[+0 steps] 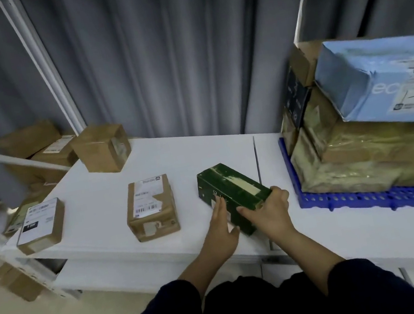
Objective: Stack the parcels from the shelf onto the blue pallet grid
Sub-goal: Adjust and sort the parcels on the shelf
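Note:
A long dark green box (229, 190) lies on the white shelf (178, 159) just left of the blue pallet grid (359, 197). My right hand (267, 209) grips its near end, fingers over the top edge. My left hand (222, 227) rests flat against its left side, fingers extended. Three brown parcels remain on the shelf: one with a barcode label (151, 206), one with a white label (40, 225) at the left edge, and a cube-shaped one (101, 148) at the back. The pallet grid carries a stack of taped brown parcels (365, 153) topped by a light blue box (386, 81).
More brown boxes (35, 148) sit behind the white shelf post (46, 66) at the left, and one (15, 282) lies on the floor below. Grey curtains hang behind the shelf. A lower white shelf board runs under the front edge.

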